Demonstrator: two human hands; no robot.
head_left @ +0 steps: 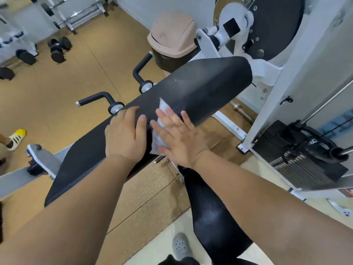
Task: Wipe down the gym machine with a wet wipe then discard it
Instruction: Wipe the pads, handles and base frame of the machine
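1. Wiping is under way: the right hand (177, 136) lies flat on a white wet wipe (158, 139). Its fingers (172, 119) are straight and spread, pressing the wipe down rather than gripping it.
2. The wipe sits on the black padded bench (200, 88) of the gym machine, roughly midway along it and towards the near edge. Parts of the wipe show beyond the fingertips and beside the palm.
3. The left hand (125, 134) rests palm down on the bench just beside the wipe. Its fingers lie relaxed on the padding and hold nothing.
4. A beige swing-lid bin (172, 35) stands on the floor beyond the far end of the bench, near the machine's white frame (286, 92).
5. The wiping step appears to be in hand, and the discarding is not yet done.
6. The next move likely calls for sliding the flat hand along the padding with steady pressure. After that, the fingers would need to bunch up the wipe and carry it to the bin.
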